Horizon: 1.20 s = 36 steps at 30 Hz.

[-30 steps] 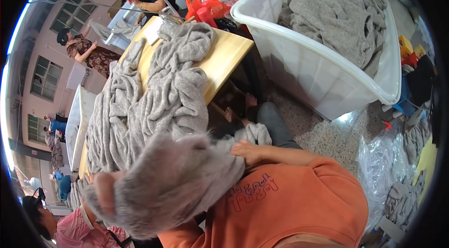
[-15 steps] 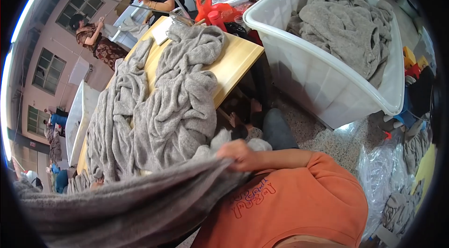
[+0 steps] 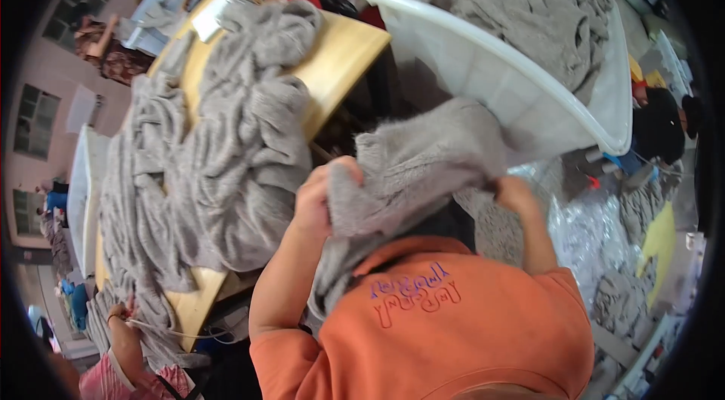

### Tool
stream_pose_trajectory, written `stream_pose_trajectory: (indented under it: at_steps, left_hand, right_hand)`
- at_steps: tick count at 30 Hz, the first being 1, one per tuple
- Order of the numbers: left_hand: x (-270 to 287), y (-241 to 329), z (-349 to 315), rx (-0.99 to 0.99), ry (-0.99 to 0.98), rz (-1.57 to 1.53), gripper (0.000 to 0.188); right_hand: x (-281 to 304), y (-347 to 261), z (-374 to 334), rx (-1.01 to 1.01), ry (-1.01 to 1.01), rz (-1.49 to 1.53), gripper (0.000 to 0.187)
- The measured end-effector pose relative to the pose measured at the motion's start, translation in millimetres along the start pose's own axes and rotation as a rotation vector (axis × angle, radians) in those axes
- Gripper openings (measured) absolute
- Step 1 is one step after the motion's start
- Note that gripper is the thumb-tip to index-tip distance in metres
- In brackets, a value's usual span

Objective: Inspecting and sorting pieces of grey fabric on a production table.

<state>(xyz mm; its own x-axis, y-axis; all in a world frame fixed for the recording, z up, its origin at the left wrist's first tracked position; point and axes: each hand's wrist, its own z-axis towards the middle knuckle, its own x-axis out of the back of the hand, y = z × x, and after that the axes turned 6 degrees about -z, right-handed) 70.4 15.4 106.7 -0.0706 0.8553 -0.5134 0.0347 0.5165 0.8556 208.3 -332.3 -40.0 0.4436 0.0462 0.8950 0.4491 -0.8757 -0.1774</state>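
Observation:
A fuzzy grey knit garment [image 3: 430, 155] is lifted in front of my orange shirt, bunched and spread between both hands. My left hand [image 3: 321, 196] is closed on its left edge, fingers wrapped around the fabric. At the opposite end, my right hand [image 3: 515, 195] is closed on the cloth, its fingertips partly hidden and a little blurred. Part of the garment hangs down between my left forearm and my shirt. To the left, a heap of similar grey knitwear [image 3: 242, 151] covers much of a wooden table [image 3: 343, 53], with none of it touched by my hands.
A large white plastic tub [image 3: 483, 45] full of grey knits [image 3: 529, 7] stands close on the right. Clear plastic bags [image 3: 585, 219] lie on the floor. At lower left, a co-worker's hand [image 3: 119, 312] is near the table's edge. Other people work farther back.
The garment, stretched out low to the left before, is now gathered up between my hands. My left hand has come into view; my right hand has moved right. The view has shifted.

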Motion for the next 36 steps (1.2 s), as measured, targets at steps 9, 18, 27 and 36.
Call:
stream_pose_trajectory:
  at_steps: [9, 18, 27, 36]
  left_hand:
    - [31.8, -78.6, -34.0, 0.608, -0.136, -0.027, 0.025]
    - [54.3, -75.4, -45.3, 0.462, -0.036, 0.044, 0.033]
    - [103.7, -104.9, -55.0, 0.139, -0.109, 1.311, 0.029]
    - [71.0, -102.8, -27.9, -0.068, 0.136, 0.954, 0.023]
  right_hand:
    - [14.4, -109.4, 53.5, 0.725, 0.386, 0.384, 0.048]
    - [2.9, -183.5, 73.2, 0.742, -0.484, 0.869, 0.02]
    - [16.8, -150.2, 93.8, 0.176, 0.213, 1.638, 0.012]
    - [22.6, -214.5, 46.7, 1.028, -0.097, 0.885, 0.007]
